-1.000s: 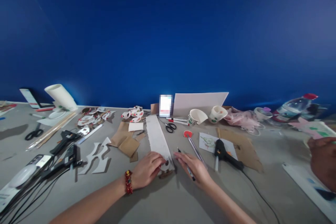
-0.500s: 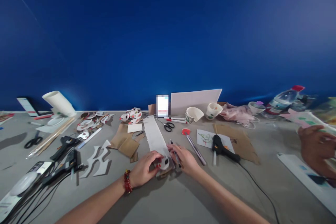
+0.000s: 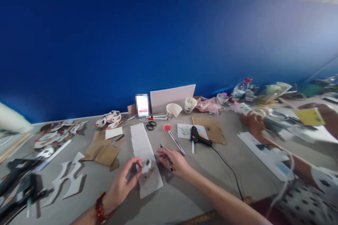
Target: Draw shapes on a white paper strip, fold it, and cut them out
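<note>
A long white paper strip point(image 3: 141, 140) lies on the table in front of me. Over its near part is a small white cutout point(image 3: 146, 165) with dark and red marks, blurred by motion. My left hand point(image 3: 123, 182), with a red bead bracelet at the wrist, is at the strip's left edge; its thumb and fingers are apart beside the cutout. Right of the strip, my right hand point(image 3: 174, 161) holds a dark pen point(image 3: 166, 158) between thumb and fingers.
Scissors point(image 3: 151, 125), a red-tipped stick point(image 3: 175, 140) and a black glue gun point(image 3: 199, 137) lie beyond my hands. Brown cardboard point(image 3: 105, 151) and white cutouts point(image 3: 75, 179) are at left. Another person's hand point(image 3: 255, 121) works at right, near a white power strip point(image 3: 260, 154).
The view has turned to the right, showing more of the other person. My left hand has let go of the small cutout and moved back left; my right hand still holds the pen.
</note>
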{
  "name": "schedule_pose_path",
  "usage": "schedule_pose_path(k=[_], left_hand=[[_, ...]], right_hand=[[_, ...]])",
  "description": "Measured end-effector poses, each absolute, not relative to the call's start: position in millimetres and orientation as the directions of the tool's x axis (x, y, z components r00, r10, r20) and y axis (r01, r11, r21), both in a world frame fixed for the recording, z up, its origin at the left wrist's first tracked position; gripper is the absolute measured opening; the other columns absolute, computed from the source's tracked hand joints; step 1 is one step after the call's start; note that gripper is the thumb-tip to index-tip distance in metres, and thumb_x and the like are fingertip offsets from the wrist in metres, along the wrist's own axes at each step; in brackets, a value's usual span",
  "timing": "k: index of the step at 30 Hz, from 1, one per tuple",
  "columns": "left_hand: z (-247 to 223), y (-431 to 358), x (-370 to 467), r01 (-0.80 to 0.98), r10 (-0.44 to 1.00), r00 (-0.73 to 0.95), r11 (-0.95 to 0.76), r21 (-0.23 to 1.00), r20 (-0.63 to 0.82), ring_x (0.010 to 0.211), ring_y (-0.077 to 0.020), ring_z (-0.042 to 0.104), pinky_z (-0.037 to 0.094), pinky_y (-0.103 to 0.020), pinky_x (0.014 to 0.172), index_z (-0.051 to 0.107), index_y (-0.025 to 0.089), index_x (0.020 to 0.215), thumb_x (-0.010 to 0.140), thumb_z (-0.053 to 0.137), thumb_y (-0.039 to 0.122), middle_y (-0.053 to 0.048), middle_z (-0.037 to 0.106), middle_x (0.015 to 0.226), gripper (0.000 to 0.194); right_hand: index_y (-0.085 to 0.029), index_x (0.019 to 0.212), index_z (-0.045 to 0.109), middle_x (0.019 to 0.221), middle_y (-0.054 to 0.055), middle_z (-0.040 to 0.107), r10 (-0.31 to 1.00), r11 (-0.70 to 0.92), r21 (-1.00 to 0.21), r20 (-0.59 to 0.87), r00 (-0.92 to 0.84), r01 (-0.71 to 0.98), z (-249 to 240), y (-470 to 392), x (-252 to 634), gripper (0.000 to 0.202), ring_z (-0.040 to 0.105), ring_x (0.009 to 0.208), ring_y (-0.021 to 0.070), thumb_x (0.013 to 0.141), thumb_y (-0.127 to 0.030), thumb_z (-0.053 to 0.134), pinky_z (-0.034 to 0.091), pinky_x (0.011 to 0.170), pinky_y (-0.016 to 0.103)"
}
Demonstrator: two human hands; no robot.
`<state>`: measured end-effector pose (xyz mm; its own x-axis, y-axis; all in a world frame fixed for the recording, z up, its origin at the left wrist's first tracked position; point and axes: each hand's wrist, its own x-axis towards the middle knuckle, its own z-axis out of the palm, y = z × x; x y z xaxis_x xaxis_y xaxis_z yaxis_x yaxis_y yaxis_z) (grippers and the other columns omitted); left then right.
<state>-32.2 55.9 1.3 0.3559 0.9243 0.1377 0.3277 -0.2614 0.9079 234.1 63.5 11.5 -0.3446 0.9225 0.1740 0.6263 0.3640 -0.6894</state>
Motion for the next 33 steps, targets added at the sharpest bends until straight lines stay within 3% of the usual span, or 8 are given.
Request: schedule_pose_path(k=[3,10,14,19,26,33], left_hand=[[-4,75,-35,0.318,0.97,0.194,-0.204,0.926,0.147,0.104,-0.0243,0.063,0.048,-0.037,0.097,0.057,0.022,0.119,0.086,0.062,0.043,-0.006,0.066,0.102,0.04],[-7,73,-25,0.26,0.979,0.188,-0.132,0.956,0.084,0.098,-0.0229,0.065,0.051,-0.037,0.093,0.055,0.02,0.121,0.085,0.063,0.045,-0.007,0.067,0.102,0.045],[-3,58,-25,0.148,0.99,0.139,-0.021,0.989,0.0,0.101,-0.0236,0.065,0.053,-0.034,0.089,0.054,0.019,0.122,0.082,0.067,0.047,-0.008,0.066,0.106,0.05],[7,38,-20,0.057,0.995,0.086,0.04,0.998,-0.045,0.107,-0.0275,0.064,0.054,-0.034,0.09,0.059,0.021,0.118,0.074,0.075,0.049,-0.009,0.067,0.11,0.056],[0,23,-7,0.085,0.972,0.231,0.028,0.996,-0.047,0.111,-0.0262,0.061,0.051,-0.033,0.096,0.055,0.022,0.124,0.078,0.072,0.047,-0.007,0.067,0.106,0.055],[-1,31,-8,0.104,0.957,0.271,0.077,0.992,-0.103,0.106,-0.0246,0.063,0.052,-0.031,0.092,0.057,0.022,0.122,0.078,0.071,0.048,-0.007,0.066,0.104,0.053]], right_hand=[[-0.019,0.119,0.057,0.101,0.008,0.072,0.913,0.394,-0.671,0.205,-0.353,0.628,14,75,231,0.03,0.066,0.094,0.0216,0.089,-0.021,0.053,0.05,0.082,0.03],[-0.018,0.123,0.055,0.102,0.007,0.071,0.888,0.437,-0.631,0.19,-0.418,0.641,7,88,208,0.04,0.064,0.093,0.0218,0.083,-0.017,0.057,0.049,0.081,0.029],[-0.02,0.12,0.056,0.097,0.005,0.071,0.894,0.418,-0.678,0.187,-0.407,0.605,7,75,207,0.037,0.066,0.089,0.0191,0.084,-0.017,0.056,0.05,0.079,0.027],[-0.021,0.122,0.053,0.105,0.006,0.069,0.913,0.371,-0.772,0.202,-0.354,0.517,21,53,218,0.038,0.067,0.088,0.0179,0.085,-0.015,0.052,0.051,0.078,0.025],[-0.021,0.124,0.053,0.105,0.006,0.068,0.925,0.358,-0.746,0.198,-0.325,0.562,16,24,238,0.039,0.067,0.091,0.0184,0.085,-0.017,0.052,0.05,0.077,0.024],[-0.018,0.12,0.057,0.109,0.011,0.069,0.914,0.405,-0.577,0.228,-0.337,0.709,10,38,251,0.036,0.063,0.099,0.0255,0.084,-0.021,0.056,0.048,0.084,0.033]])
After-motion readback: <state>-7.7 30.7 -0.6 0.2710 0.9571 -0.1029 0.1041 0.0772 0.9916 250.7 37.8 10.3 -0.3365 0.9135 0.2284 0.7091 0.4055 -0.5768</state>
